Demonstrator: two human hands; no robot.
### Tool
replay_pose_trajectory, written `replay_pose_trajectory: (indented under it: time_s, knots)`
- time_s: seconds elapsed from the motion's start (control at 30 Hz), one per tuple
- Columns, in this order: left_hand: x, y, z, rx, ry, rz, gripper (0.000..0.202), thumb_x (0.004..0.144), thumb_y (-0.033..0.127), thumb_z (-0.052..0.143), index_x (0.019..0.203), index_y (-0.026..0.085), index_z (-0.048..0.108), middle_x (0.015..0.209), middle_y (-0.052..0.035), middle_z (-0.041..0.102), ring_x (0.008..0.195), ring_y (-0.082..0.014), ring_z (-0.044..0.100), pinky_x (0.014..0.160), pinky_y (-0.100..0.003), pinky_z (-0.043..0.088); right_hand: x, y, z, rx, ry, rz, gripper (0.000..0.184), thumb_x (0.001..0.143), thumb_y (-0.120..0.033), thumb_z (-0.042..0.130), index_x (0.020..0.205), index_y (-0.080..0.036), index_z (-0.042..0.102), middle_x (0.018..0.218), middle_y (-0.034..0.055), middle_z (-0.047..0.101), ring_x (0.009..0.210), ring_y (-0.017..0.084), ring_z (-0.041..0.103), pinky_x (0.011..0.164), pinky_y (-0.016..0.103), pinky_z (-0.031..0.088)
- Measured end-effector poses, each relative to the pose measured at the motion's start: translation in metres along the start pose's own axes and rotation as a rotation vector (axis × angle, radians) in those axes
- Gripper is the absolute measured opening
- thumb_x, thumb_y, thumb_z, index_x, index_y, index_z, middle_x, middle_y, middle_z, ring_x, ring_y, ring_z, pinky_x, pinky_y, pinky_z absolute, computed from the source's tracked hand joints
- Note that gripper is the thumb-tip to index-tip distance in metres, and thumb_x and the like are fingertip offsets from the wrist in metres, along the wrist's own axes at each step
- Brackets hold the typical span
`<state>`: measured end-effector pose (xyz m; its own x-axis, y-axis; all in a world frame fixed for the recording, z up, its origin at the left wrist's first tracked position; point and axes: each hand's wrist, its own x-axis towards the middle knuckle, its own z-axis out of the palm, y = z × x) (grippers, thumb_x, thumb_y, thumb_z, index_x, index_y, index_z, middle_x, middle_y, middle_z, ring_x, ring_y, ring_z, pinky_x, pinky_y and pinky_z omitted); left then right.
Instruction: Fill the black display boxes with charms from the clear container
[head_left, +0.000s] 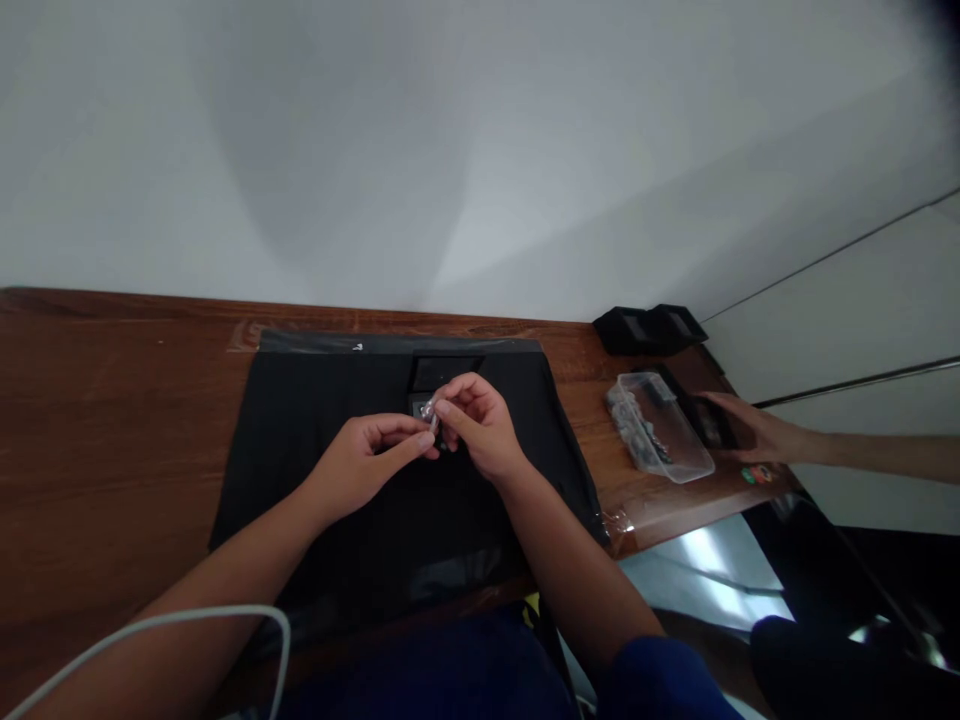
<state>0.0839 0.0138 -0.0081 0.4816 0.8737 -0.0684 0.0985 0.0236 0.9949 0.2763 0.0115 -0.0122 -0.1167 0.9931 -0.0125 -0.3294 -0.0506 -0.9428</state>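
Observation:
Over the black mat (337, 550), my left hand (367, 465) and my right hand (484, 425) meet with their fingertips pinched together. Between them is a small, shiny, pale piece (433, 418), too small and blurred to name. Thumb and fingers of both hands appear to touch it. Just behind the fingers lies a black tray-like piece (446, 372), its front part covered by my right hand.
A clear plastic container (686, 440) holding small bagged and metallic parts stands on the wooden table (112, 430) at right. Black bins (649, 330) sit behind it. Another person's hand (757, 425) reaches to a dark object beside the container. A white cable (187, 613) crosses near my left arm.

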Motion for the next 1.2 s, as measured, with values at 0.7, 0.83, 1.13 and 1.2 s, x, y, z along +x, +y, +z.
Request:
replay_pose_trajectory:
  time_s: [0.7,0.83,1.13,1.2]
  knots:
    - [-0.002,-0.005,-0.014,0.395,0.29,0.139,0.023,0.093,0.047,0.075,0.098,0.027,0.086,0.089,-0.0031,0.085,0.079,-0.0214,0.077,0.059,-0.026,0.055,-0.009,-0.01,-0.029,-0.597,-0.012,-0.064,0.017,0.091,-0.034,0.079,0.101,-0.021,0.073,0.088,-0.0001,0.072,0.059,0.007,0.05,0.055,0.022,0.04]
    - [-0.002,-0.01,-0.018,0.474,0.335,0.187,0.024,0.093,0.05,0.077,0.099,0.03,0.088,0.094,-0.0029,0.086,0.085,-0.0232,0.078,0.063,-0.029,0.054,-0.012,-0.013,-0.031,-0.767,-0.121,-0.033,0.022,0.091,-0.025,0.073,0.113,-0.022,0.073,0.094,-0.0011,0.076,0.053,0.005,0.043,0.052,0.022,0.034]
    - [-0.002,-0.01,-0.021,0.526,0.372,0.38,0.013,0.097,0.041,0.08,0.099,0.029,0.087,0.097,0.0001,0.086,0.089,-0.0201,0.078,0.079,-0.031,0.06,-0.012,-0.018,-0.035,-0.955,-0.159,-0.067,0.034,0.085,-0.013,0.068,0.117,-0.023,0.075,0.093,-0.0016,0.079,0.061,0.009,0.051,0.06,0.023,0.037]
    - [-0.001,-0.008,-0.021,0.527,0.373,0.409,0.013,0.097,0.039,0.08,0.098,0.028,0.086,0.096,-0.0002,0.086,0.088,-0.02,0.078,0.083,-0.032,0.061,-0.013,-0.018,-0.036,-0.975,-0.147,-0.088,0.036,0.085,-0.013,0.069,0.118,-0.023,0.075,0.096,-0.0004,0.08,0.064,0.01,0.054,0.062,0.024,0.039]
